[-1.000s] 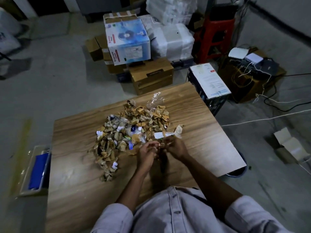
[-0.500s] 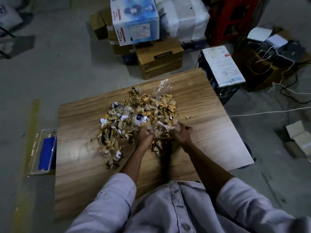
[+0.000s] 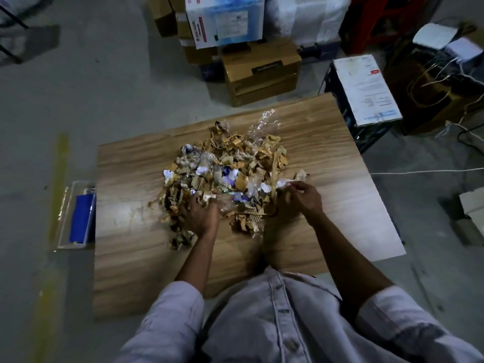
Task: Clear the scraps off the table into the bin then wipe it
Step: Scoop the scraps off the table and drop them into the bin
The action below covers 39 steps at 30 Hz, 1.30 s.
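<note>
**Both hands at the near side of the scrap heap**

The scraps (image 3: 225, 169) are torn brown cardboard bits, crinkled clear film and a few white and blue paper pieces. They lie in one loose heap in the middle of the table (image 3: 131, 258), which has a smooth wood-grain top. The left hand (image 3: 203, 218) is pushed into the near side of the heap. Its fingers are buried, so I cannot tell how they grip. The right hand (image 3: 298, 200) pinches a white scrap (image 3: 282, 183) at the heap's right edge. The floor (image 3: 104, 87) is grey concrete (cardboard boxes (image 3: 262, 72) stand beyond the table). Just left of the table, a clear tray (image 3: 65, 205) holds something blue.
</note>
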{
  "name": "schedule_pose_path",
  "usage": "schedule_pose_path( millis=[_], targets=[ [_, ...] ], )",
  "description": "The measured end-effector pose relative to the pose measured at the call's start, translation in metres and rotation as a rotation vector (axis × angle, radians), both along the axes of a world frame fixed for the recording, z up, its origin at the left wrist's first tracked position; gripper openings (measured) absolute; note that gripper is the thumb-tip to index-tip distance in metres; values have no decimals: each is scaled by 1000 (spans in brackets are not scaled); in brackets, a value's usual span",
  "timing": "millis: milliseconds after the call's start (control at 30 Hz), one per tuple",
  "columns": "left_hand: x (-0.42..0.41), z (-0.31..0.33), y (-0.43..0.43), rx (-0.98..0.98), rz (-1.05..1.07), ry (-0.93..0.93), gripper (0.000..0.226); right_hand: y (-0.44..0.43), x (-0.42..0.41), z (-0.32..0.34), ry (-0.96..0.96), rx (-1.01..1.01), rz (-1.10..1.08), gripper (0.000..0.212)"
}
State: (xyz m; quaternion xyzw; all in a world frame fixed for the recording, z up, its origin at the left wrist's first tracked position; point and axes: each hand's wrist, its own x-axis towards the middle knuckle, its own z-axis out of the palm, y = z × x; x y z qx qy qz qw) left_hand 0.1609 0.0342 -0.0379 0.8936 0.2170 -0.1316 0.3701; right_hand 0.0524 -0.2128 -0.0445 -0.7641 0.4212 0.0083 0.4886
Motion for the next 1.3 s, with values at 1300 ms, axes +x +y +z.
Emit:
schedule_pose_path(
  millis=[1300],
  targets=[
    [-16, 20, -61, -734, -47, 314, 58, 120, 49, 16, -59, 384, 256, 49]
  ],
)
